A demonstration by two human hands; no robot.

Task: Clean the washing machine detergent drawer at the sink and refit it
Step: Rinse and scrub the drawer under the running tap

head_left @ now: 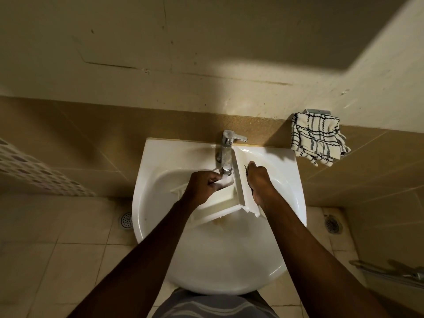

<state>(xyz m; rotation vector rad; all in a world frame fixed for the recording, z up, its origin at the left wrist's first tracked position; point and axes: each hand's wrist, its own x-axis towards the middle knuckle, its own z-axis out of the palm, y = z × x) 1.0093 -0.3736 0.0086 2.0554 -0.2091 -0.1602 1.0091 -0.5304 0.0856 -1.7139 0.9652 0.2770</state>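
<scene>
The white detergent drawer (pixel 223 203) lies tilted in the white sink (pixel 229 260), under the chrome tap (pixel 227 154). Its front panel (pixel 241 180) stands up on the right side. My right hand (pixel 258 182) grips that front panel from the right, thumb toward the tap. Over the drawer's compartments, just below the spout, my left hand (pixel 203 185) has its fingers curled against the inside wall. I cannot tell whether it holds a cloth or sponge. Water at the spout is hard to make out.
A checked cloth (pixel 317 138) hangs on a wall holder to the right of the sink. Floor drains (pixel 126 220) (pixel 332 224) sit on both sides of the basin. A metal fitting (pixel 390 270) juts in at the lower right. A tiled wall runs behind the tap.
</scene>
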